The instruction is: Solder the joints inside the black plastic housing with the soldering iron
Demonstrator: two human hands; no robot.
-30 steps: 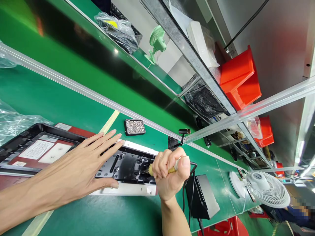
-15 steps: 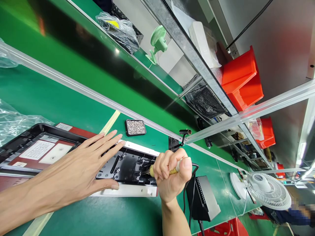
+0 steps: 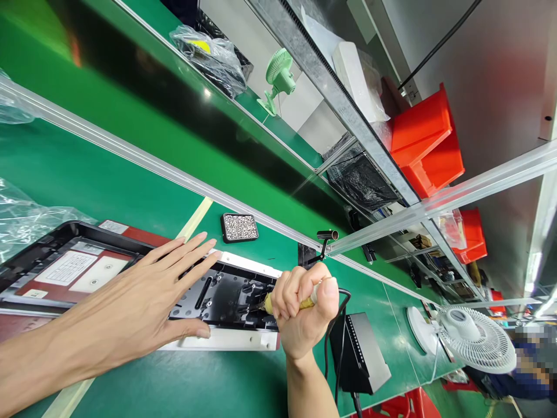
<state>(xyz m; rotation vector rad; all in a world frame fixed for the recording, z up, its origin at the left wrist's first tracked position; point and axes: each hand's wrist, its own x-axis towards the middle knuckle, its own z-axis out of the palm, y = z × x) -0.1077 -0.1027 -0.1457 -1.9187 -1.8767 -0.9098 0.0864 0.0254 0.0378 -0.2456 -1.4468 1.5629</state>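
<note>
Left hand (image 3: 143, 302) lies flat, palm down, on the black panel (image 3: 217, 296). Fingers (image 3: 191, 255) straight and slightly spread, pointing toward the far side of the bench; thumb splayed out along the panel's white near edge (image 3: 226, 339). Forearm comes in low from the left edge of the view, nearly level with the green bench top (image 3: 130, 180). It grips nothing, just presses down.

Right hand (image 3: 304, 313) is fisted around a yellow-handled tool (image 3: 267, 303). All fingers curled tight over the handle, thumb folded on top near the butt end. Wrist is bent, forearm rising from the bottom edge. The tool's shaft points left into the panel's recessed black interior; the tip is too small to tell whether it touches. A black cable (image 3: 337, 325) loops away from behind the fist.

Panel sits on the bench between both hands, its left part overlapping a red sheet with white labels (image 3: 65, 267).

A tray of small silver parts (image 3: 239, 226) sits just beyond the panel. A black box (image 3: 361, 354) lies right of the fist, a white fan (image 3: 474, 342) further right.
</note>
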